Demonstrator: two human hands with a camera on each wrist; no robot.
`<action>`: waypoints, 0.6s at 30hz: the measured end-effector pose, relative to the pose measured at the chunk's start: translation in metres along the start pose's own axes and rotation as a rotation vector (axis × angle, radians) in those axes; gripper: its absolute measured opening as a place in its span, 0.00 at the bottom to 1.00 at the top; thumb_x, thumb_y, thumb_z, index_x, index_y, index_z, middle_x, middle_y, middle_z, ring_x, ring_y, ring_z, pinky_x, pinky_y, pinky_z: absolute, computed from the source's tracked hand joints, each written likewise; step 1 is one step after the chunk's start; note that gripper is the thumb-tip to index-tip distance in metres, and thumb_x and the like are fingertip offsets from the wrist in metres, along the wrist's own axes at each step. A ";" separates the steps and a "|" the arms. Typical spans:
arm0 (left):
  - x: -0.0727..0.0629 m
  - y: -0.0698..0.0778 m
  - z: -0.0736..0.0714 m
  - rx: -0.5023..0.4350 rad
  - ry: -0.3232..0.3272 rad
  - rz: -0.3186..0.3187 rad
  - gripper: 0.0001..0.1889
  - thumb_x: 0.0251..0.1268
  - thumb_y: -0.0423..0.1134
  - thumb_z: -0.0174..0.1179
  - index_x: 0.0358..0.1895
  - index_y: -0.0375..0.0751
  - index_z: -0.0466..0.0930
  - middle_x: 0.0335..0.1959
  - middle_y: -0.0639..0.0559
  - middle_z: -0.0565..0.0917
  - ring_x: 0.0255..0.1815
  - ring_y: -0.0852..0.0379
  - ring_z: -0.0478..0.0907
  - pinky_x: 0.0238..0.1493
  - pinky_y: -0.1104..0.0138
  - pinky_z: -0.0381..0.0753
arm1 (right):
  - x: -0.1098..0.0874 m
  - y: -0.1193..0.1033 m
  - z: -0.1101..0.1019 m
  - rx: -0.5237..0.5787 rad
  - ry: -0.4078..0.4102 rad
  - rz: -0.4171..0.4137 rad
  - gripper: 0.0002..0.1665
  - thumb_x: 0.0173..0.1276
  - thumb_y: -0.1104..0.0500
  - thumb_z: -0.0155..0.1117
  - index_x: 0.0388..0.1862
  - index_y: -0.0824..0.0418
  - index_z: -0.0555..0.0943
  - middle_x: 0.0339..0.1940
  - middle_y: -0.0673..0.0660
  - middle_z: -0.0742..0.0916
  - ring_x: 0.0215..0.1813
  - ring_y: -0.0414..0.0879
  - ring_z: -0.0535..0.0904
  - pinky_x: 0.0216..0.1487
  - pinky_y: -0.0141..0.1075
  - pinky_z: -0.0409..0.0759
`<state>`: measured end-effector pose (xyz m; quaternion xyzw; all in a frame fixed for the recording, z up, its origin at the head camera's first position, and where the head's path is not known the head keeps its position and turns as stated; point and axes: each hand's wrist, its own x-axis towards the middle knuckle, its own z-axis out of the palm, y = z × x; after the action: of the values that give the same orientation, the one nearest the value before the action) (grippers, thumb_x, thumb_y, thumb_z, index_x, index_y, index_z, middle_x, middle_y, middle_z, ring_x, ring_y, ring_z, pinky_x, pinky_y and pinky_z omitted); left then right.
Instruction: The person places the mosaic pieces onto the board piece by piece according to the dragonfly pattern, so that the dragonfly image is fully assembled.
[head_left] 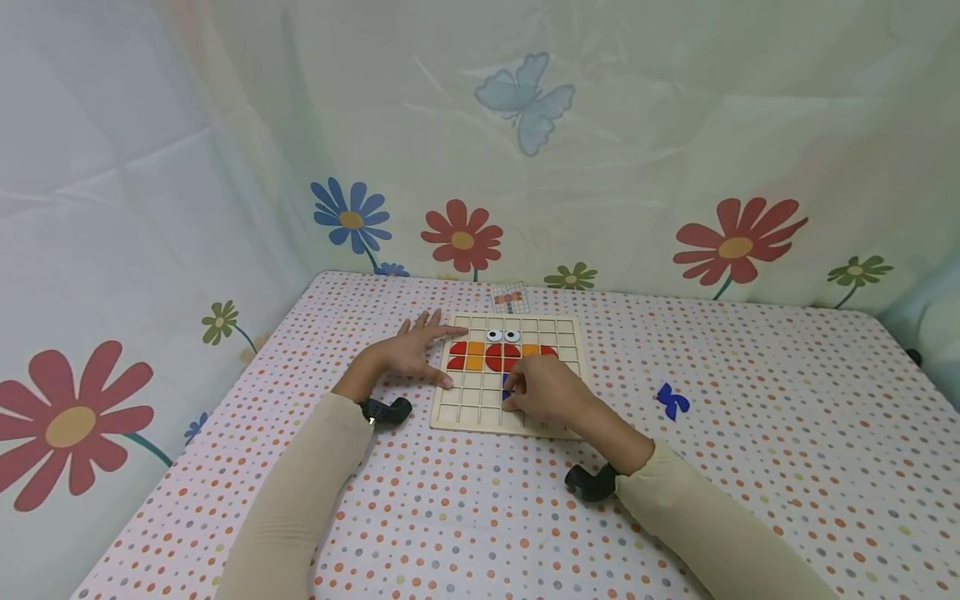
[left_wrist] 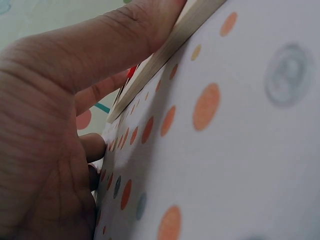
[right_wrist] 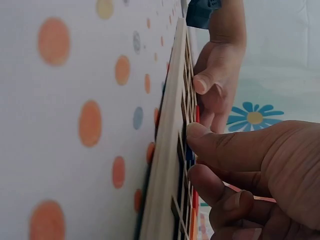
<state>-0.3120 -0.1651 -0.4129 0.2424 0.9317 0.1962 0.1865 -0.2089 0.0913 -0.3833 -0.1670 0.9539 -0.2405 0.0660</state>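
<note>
A square wooden grid board [head_left: 467, 412] lies on the table. Red quarter-round tiles [head_left: 502, 357], orange square tiles [head_left: 475, 357] and two white eye tiles [head_left: 512, 337] fill some of its cells. My left hand [head_left: 407, 352] rests at the board's left side, fingers spread, thumb and index finger over the edge. With thumb and index finger, my right hand [head_left: 551, 387] pinches a blue tile [right_wrist: 189, 153] low at the board's middle column. The right fingers partly hide that tile and the cells around it.
Several loose blue pieces [head_left: 672, 401] lie together on the dotted tablecloth [head_left: 465, 517], right of the board. Behind the board is a small pattern card [head_left: 510, 297] showing a red figure on a grid. A flowered curtain [head_left: 615, 183] hangs along the table's back edge.
</note>
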 end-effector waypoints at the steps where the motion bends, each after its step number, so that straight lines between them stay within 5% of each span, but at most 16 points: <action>1: 0.000 0.000 0.000 -0.002 -0.001 -0.002 0.52 0.46 0.63 0.73 0.77 0.69 0.54 0.82 0.46 0.33 0.82 0.46 0.22 0.78 0.43 0.23 | -0.001 0.000 -0.001 -0.006 0.007 -0.006 0.09 0.56 0.55 0.78 0.31 0.56 0.86 0.22 0.48 0.81 0.25 0.41 0.72 0.27 0.32 0.70; 9: 0.001 0.002 0.001 -0.007 -0.019 -0.006 0.53 0.45 0.64 0.73 0.77 0.69 0.54 0.82 0.46 0.31 0.82 0.47 0.21 0.78 0.43 0.23 | -0.021 0.015 -0.015 -0.025 0.038 0.027 0.09 0.59 0.54 0.75 0.34 0.57 0.85 0.24 0.48 0.82 0.28 0.41 0.74 0.30 0.33 0.71; 18: 0.000 0.000 0.000 -0.002 -0.009 -0.001 0.54 0.44 0.65 0.73 0.77 0.67 0.54 0.82 0.45 0.33 0.82 0.46 0.22 0.78 0.42 0.23 | -0.056 0.068 -0.044 -0.040 0.102 0.132 0.09 0.63 0.57 0.70 0.38 0.60 0.85 0.27 0.51 0.83 0.24 0.43 0.72 0.24 0.34 0.69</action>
<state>-0.3122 -0.1651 -0.4126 0.2427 0.9308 0.1958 0.1908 -0.1850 0.1872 -0.3747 -0.0923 0.9696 -0.2246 0.0294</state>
